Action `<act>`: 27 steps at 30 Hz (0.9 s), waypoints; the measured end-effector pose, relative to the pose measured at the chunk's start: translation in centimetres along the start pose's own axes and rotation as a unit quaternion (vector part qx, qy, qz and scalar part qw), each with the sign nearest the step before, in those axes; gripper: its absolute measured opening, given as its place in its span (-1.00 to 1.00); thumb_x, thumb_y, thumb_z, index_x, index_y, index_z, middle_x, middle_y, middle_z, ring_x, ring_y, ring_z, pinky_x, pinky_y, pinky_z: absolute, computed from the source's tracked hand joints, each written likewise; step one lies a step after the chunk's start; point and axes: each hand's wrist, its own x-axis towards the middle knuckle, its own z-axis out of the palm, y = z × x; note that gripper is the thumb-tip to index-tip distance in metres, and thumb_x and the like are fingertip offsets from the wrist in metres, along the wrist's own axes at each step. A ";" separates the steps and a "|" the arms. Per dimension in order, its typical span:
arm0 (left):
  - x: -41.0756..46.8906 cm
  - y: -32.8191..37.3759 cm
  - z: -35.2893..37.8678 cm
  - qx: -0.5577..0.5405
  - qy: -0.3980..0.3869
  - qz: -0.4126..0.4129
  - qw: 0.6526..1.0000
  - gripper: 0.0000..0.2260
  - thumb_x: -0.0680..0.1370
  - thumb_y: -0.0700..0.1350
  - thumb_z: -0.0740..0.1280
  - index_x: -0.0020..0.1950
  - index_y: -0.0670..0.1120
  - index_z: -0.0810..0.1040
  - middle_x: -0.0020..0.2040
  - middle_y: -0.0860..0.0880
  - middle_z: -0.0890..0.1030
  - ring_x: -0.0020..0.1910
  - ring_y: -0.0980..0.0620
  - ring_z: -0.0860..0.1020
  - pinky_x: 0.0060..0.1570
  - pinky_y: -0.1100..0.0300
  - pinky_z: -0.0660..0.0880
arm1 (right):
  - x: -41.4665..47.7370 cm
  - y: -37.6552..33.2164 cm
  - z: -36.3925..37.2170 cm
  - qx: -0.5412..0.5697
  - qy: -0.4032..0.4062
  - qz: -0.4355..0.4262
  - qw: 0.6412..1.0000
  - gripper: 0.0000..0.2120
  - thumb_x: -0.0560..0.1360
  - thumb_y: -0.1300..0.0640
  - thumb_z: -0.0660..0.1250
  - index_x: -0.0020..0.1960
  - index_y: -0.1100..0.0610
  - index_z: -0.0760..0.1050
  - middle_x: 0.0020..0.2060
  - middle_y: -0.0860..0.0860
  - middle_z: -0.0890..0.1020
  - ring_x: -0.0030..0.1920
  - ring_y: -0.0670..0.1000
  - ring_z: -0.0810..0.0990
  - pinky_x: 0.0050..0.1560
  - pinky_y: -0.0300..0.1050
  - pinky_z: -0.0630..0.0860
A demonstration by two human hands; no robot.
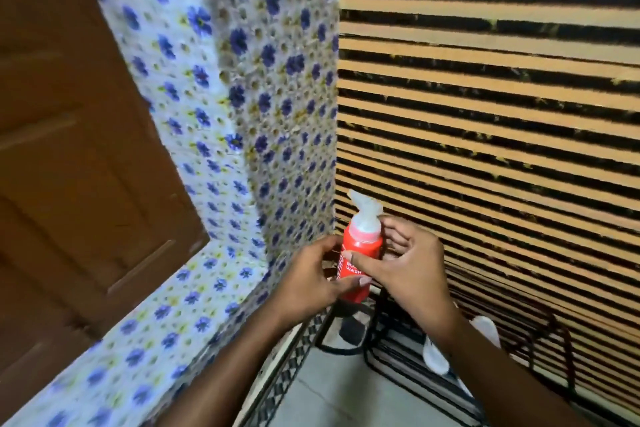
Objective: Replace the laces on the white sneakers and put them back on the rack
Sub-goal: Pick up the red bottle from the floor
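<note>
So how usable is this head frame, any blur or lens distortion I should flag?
Head view: motion blur throughout, striped wall and floral tiles smeared; wide-angle lens bows the tiled corner and tilts the door; red bottle, held by left hand and right hand, sharpest, label partly readable; light even, no glare.

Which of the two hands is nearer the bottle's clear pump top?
The right hand: its fingers reach the red bottle at its neck under the pump, while the left hand grips lower on the body.
</note>
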 end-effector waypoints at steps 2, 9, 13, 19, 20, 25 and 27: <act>0.0 -0.9 -1.8 0.001 0.025 -0.011 1.000 -0.46 0.42 -0.02 0.63 0.37 -0.01 0.59 0.19 0.13 0.69 0.18 0.17 0.64 0.22 0.03 0.61 | 1.5 0.2 2.2 0.004 -0.021 -0.002 1.000 -0.40 0.17 0.28 0.70 0.12 -0.03 0.58 -0.03 -0.20 0.66 0.00 -0.29 0.66 -0.05 -0.38 0.58; -0.2 -5.1 -7.7 0.025 0.113 -0.044 0.992 -0.50 0.42 0.01 0.63 0.32 -0.01 0.61 0.13 0.16 0.69 0.13 0.19 0.65 0.08 0.22 0.61 | 6.2 2.2 10.2 0.020 -0.118 -0.007 0.993 -0.48 0.18 0.27 0.71 0.01 -0.07 0.60 -0.06 -0.16 0.70 0.00 -0.20 0.69 -0.01 -0.27 0.63; -0.6 -9.4 -10.7 0.010 0.151 -0.080 0.985 -0.49 0.39 0.00 0.65 0.29 0.00 0.62 0.14 0.17 0.69 0.14 0.19 0.65 0.08 0.21 0.62 | 7.5 4.5 15.8 0.035 -0.160 -0.021 0.986 -0.47 0.21 0.33 0.68 0.02 -0.09 0.61 -0.05 -0.16 0.73 0.04 -0.11 0.71 0.04 -0.14 0.65; -0.1 -16.8 -15.8 0.021 0.171 -0.115 0.978 -0.54 0.44 -0.08 0.62 0.30 0.02 0.62 0.18 0.19 0.67 0.18 0.21 0.62 0.12 0.18 0.62 | 9.3 8.3 24.4 -0.020 -0.184 -0.036 0.982 -0.49 0.22 0.12 0.69 0.11 -0.06 0.62 -0.02 -0.19 0.71 0.02 -0.16 0.70 0.01 0.02 0.69; 0.2 -18.6 -16.7 0.021 0.177 -0.119 0.977 -0.56 0.44 -0.10 0.61 0.29 0.05 0.63 0.17 0.20 0.67 0.18 0.21 0.62 0.13 0.17 0.62 | 9.9 8.9 26.2 -0.035 -0.186 -0.039 0.981 -0.47 0.21 0.07 0.69 0.12 -0.10 0.60 -0.03 -0.23 0.70 0.01 -0.18 0.69 -0.01 -0.01 0.69; 2.0 -26.7 -20.0 0.029 0.194 -0.127 0.972 -0.60 0.45 -0.12 0.61 0.25 0.08 0.63 0.17 0.20 0.66 0.16 0.22 0.62 0.09 0.25 0.59 | 12.2 12.7 33.1 -0.107 -0.186 -0.060 0.975 -0.48 0.22 -0.03 0.67 0.12 -0.06 0.57 -0.10 -0.26 0.65 -0.05 -0.26 0.64 -0.07 -0.24 0.63; 2.8 -30.1 -20.8 0.035 0.190 -0.134 0.972 -0.61 0.47 -0.15 0.58 0.27 0.04 0.62 0.18 0.19 0.66 0.17 0.24 0.61 0.08 0.21 0.60 | 13.2 14.5 35.5 -0.136 -0.176 -0.076 0.972 -0.47 0.21 -0.01 0.68 0.12 0.02 0.59 -0.13 -0.21 0.66 -0.06 -0.28 0.59 -0.13 -0.51 0.50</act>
